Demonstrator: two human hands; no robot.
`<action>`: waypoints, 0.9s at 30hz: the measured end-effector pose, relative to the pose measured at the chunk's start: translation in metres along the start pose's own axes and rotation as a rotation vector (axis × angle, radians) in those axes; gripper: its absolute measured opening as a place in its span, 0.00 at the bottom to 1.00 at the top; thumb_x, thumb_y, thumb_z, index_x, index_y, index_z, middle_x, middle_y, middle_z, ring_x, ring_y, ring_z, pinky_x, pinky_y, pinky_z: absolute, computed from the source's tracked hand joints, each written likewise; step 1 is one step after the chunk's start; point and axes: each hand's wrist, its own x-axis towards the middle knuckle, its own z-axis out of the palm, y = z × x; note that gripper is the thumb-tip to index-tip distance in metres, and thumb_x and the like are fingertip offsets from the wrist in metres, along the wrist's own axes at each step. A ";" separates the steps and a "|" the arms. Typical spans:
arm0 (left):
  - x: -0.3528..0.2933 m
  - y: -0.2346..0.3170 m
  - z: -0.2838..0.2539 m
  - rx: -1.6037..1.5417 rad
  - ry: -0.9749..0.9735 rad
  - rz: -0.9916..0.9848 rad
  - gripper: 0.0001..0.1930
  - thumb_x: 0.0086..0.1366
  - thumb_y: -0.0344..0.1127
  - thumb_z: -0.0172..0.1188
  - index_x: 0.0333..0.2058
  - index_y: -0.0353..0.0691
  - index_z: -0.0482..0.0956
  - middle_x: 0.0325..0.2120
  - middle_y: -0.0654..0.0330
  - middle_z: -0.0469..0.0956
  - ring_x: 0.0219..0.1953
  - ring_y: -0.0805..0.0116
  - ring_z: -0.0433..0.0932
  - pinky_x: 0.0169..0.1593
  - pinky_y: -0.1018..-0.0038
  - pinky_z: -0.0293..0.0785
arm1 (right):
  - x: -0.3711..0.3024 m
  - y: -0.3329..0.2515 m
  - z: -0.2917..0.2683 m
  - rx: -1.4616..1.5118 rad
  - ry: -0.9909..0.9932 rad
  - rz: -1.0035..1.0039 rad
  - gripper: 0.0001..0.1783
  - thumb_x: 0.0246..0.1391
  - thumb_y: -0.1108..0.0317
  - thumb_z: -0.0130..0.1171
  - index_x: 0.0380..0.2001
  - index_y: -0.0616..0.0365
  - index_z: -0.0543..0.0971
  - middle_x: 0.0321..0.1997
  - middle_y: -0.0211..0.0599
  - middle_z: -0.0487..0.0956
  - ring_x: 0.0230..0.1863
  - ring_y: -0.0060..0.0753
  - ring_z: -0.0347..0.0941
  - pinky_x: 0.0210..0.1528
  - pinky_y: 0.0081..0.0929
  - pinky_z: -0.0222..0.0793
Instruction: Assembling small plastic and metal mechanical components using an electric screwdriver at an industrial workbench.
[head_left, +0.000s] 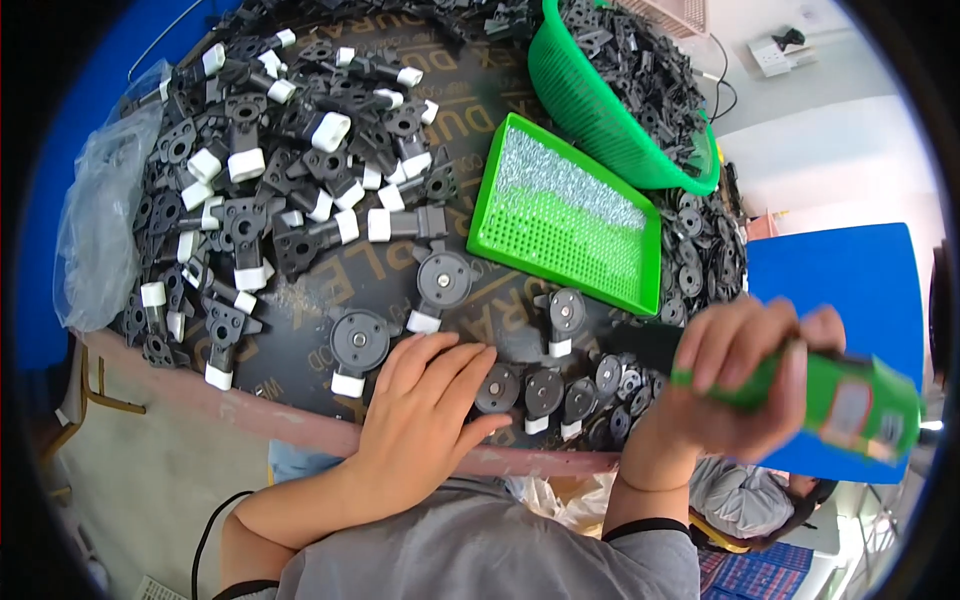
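Observation:
My left hand [418,415] lies with fingers stretched out on the dark board near its front edge. Beside its fingertips is a black disc-shaped part with a white tip [360,342], and a similar disc part [443,280] sits farther back. In my right hand [745,370] is a green power tool [865,405], gripped around its body and slightly blurred. A dark, blurred end of the tool points left, over the board. Another disc part [566,312] stands between the hands, with several more in a row [543,393] along the front edge.
A heap of black brackets with white tips [245,225] covers the left side, next to a clear plastic bag [105,220]. A green tray [560,270] holds small silvery screws. Behind it, a green basket [590,120] is full of black parts. Another person [745,500] sits at lower right.

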 end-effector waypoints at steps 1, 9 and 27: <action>-0.005 0.000 -0.001 0.012 0.013 -0.018 0.32 0.51 0.43 0.72 0.53 0.35 0.76 0.51 0.57 0.76 0.57 0.52 0.68 0.61 0.54 0.65 | -0.012 -0.010 0.016 0.015 -0.073 0.026 0.12 0.66 0.65 0.54 0.45 0.52 0.63 0.19 0.37 0.70 0.17 0.34 0.68 0.21 0.35 0.71; -0.005 -0.004 0.007 -0.039 0.050 -0.039 0.32 0.47 0.35 0.74 0.53 0.38 0.76 0.48 0.58 0.76 0.57 0.52 0.69 0.60 0.54 0.66 | -0.049 0.008 0.024 0.034 -0.341 -0.016 0.19 0.55 0.80 0.58 0.46 0.60 0.62 0.24 0.46 0.75 0.19 0.40 0.71 0.24 0.41 0.75; -0.001 -0.002 0.002 -0.002 0.017 0.003 0.28 0.54 0.39 0.69 0.52 0.32 0.75 0.47 0.53 0.75 0.56 0.52 0.68 0.61 0.54 0.64 | -0.044 0.009 0.041 -0.049 -0.199 0.231 0.19 0.62 0.60 0.62 0.40 0.51 0.61 0.18 0.35 0.71 0.16 0.32 0.68 0.22 0.36 0.71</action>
